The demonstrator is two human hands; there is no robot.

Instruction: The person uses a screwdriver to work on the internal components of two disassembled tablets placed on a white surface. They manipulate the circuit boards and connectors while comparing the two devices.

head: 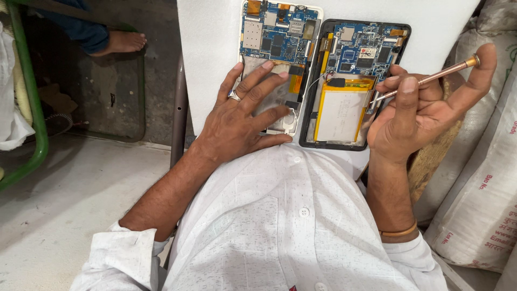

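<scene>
Two opened tablets lie side by side on a white board. The white-framed tablet on the left shows a blue circuit board; my left hand, with a ring, lies flat over its lower half. The black-framed tablet on the right shows a blue circuit board above a yellow-edged battery. My right hand grips a slim copper-coloured screwdriver, its tip close to the battery's upper right corner.
Woven sacks are stacked close on the right. On the left is a green metal frame and a concrete floor. Another person's bare foot rests at the top left.
</scene>
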